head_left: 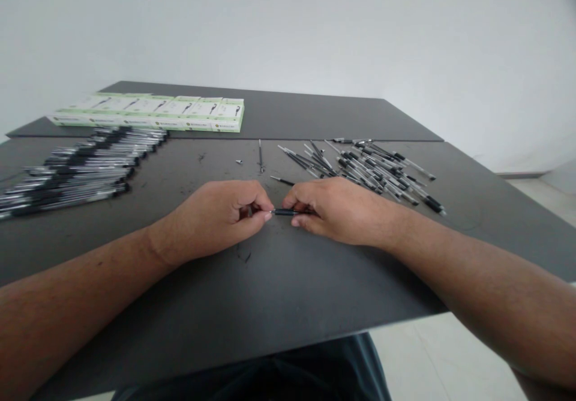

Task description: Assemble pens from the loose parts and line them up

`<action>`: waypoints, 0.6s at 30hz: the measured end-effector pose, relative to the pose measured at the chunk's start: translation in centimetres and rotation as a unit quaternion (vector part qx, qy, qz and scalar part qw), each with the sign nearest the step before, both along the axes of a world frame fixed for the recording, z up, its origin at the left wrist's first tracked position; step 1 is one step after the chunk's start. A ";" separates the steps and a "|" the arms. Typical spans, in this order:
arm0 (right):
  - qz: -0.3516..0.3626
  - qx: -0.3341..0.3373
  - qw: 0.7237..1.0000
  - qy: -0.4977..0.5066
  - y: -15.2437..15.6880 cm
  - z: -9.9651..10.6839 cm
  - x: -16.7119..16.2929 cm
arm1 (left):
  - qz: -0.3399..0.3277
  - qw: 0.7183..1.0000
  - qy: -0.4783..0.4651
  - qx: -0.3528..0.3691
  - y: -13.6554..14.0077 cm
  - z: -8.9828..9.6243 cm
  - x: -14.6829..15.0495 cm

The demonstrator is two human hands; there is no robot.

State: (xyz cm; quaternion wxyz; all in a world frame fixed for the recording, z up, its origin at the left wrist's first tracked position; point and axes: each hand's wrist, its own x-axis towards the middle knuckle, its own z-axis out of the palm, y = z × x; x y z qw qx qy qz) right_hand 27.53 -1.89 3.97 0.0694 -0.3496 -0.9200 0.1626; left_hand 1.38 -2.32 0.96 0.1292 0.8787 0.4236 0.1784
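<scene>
Fingers pinched closed, left hand (225, 212) and right hand (339, 209) hold one apparently unfinished pen (284, 212) above the worktop (292, 281), while lined-up pens (87, 167) at left look done and loose pen parts (373, 171) at right seem left.

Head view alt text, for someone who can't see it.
The left hand and right hand pinch a black-gripped pen between them over a dark table. Pens lie at left, loose pen parts at right, white-and-green boxes farther back.
</scene>
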 end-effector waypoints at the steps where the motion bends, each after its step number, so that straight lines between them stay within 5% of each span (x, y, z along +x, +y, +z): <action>1: 0.006 0.002 1.000 -0.004 0.0 0.0 0.0 | 0.000 1.000 0.000 -0.003 0.0 0.0 0.0; 18: 0.001 0.010 1.000 0.011 0.0 0.0 0.0 | 0.003 1.000 -0.002 -0.003 0.0 -0.1 0.0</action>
